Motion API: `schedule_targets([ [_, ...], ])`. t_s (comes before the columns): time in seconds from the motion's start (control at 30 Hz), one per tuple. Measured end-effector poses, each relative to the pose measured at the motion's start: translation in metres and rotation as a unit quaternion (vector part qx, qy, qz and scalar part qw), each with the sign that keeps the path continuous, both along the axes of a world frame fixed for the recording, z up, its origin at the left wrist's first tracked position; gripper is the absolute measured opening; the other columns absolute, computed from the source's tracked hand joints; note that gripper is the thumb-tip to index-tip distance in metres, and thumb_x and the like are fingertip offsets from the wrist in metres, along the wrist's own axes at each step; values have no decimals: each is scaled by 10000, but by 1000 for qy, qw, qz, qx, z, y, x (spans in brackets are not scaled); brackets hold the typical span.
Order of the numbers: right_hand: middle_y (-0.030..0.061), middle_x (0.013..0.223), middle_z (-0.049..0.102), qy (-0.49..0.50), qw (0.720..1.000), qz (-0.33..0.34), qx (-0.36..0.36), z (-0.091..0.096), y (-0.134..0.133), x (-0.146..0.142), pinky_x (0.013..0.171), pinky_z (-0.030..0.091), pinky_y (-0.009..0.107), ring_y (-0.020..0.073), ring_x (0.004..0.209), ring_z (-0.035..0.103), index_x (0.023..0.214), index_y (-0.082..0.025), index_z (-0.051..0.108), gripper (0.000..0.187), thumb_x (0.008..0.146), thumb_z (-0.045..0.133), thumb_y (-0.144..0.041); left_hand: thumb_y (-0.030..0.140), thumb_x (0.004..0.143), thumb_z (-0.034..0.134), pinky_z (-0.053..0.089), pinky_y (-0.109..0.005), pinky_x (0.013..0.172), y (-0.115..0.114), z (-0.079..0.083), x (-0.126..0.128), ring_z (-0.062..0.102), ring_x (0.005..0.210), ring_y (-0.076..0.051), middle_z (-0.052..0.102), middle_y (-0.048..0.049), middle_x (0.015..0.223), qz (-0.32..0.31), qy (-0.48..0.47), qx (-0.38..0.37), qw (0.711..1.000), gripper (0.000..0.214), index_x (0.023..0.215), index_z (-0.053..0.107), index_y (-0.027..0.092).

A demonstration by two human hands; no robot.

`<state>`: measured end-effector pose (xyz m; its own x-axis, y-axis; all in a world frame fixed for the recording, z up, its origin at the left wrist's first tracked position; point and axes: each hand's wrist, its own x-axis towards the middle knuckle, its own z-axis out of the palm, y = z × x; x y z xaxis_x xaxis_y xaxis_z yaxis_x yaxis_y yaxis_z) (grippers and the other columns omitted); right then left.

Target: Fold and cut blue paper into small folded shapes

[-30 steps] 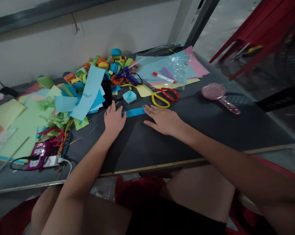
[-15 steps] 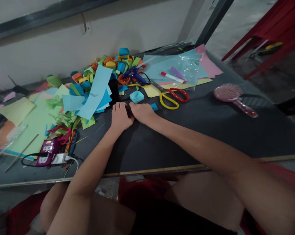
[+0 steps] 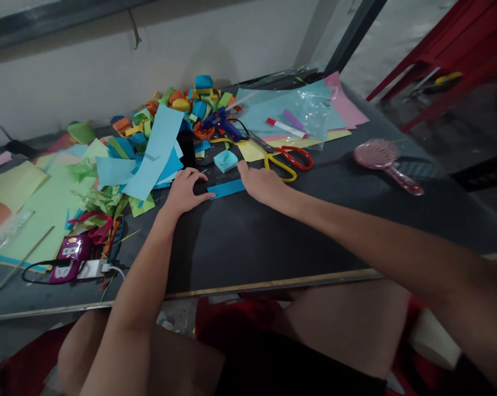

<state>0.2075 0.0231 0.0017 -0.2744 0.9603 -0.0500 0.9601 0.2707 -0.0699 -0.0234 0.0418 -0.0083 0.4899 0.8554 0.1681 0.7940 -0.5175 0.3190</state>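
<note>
A blue paper strip (image 3: pixel 227 189) lies flat on the dark tabletop between my hands. My left hand (image 3: pixel 187 190) rests at its left end, fingers spread and the thumb tip touching the strip. My right hand (image 3: pixel 262 182) is closed over the right end, its fingers curled and partly hidden, the thumb side pointing away from me. Just beyond the strip sits a small folded light-blue paper piece (image 3: pixel 225 160). Scissors (image 3: pixel 287 159) with one red and one yellow handle loop lie right behind my right hand.
A blue glue gun (image 3: pixel 223 125) lies before a heap of colourful folded paper pieces (image 3: pixel 182 104). Light-blue paper (image 3: pixel 155 154) and green sheets (image 3: pixel 62 192) cover the left. A purple device (image 3: pixel 71 256) with cables lies front left, a pink hairbrush (image 3: pixel 378 155) at right.
My hands have moved apart, the right one to the right and the left one slightly left. The blue strip now shows between them. My left fingers have spread, and the view has shifted slightly.
</note>
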Motion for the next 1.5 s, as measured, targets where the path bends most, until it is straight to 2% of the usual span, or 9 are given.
schedule_targets([
  [0.13,229,910,704,-9,1000,-10,5,-1,0,4,674,468,390,303,797,688,1343,-65,434,479,886,293,-28,538,773,693,382,-426,1023,2,4,-5,500,1167,-279,562,-114,1241,-14,-18,-21,1000,490,1146,662,222],
  [0.23,213,891,706,-8,1000,-22,5,0,-1,1,659,448,370,298,797,689,1336,-75,426,456,902,290,-39,440,854,625,339,-459,1047,-4,11,-2,456,1242,-274,580,-49,1365,-65,5,-18,998,319,1130,706,301],
  [0.47,183,1002,709,31,999,-40,-16,1,2,2,671,407,335,270,828,675,1265,-104,489,386,925,310,-75,177,868,515,305,-521,1006,-21,27,20,494,1205,-282,724,1,1168,-98,101,24,990,308,915,778,331],
  [0.7,43,796,701,208,970,-80,100,-17,-2,18,607,331,281,205,755,632,1014,-209,664,224,892,533,-343,118,848,490,336,-482,972,-28,32,32,490,1218,-290,716,-46,1093,-111,112,52,986,333,811,779,280],
  [0.77,40,808,709,239,960,-45,139,-16,-6,18,626,348,284,194,759,626,909,-213,706,220,864,583,-390,120,842,493,353,-472,952,-27,31,30,491,1204,-290,703,-59,1068,-109,114,56,986,326,824,780,274],
  [0.9,46,848,718,226,944,191,150,-12,-14,12,697,371,301,186,828,605,901,-239,766,268,926,519,-339,111,826,504,376,-455,917,-24,27,24,520,1137,-277,691,-60,1000,-104,103,57,988,324,847,784,274],
  [1.0,56,790,716,166,932,285,152,-13,-15,10,694,335,332,198,808,560,865,-219,782,290,932,503,-264,104,820,517,391,-444,883,-21,23,21,542,1082,-267,696,-54,953,-106,91,58,989,317,856,786,266],
  [1.17,35,737,738,165,926,281,191,-17,-12,14,679,275,362,204,755,490,984,-220,780,278,933,512,-276,99,823,531,405,-415,835,-18,19,18,564,1023,-249,705,-52,903,-119,72,71,988,302,853,788,256],
  [1.5,18,680,729,175,940,235,176,-15,-9,17,689,279,368,197,703,457,838,-248,804,249,863,559,-211,92,814,522,416,-399,785,-14,16,14,577,965,-241,717,-45,855,-121,60,56,989,339,903,789,282],
])
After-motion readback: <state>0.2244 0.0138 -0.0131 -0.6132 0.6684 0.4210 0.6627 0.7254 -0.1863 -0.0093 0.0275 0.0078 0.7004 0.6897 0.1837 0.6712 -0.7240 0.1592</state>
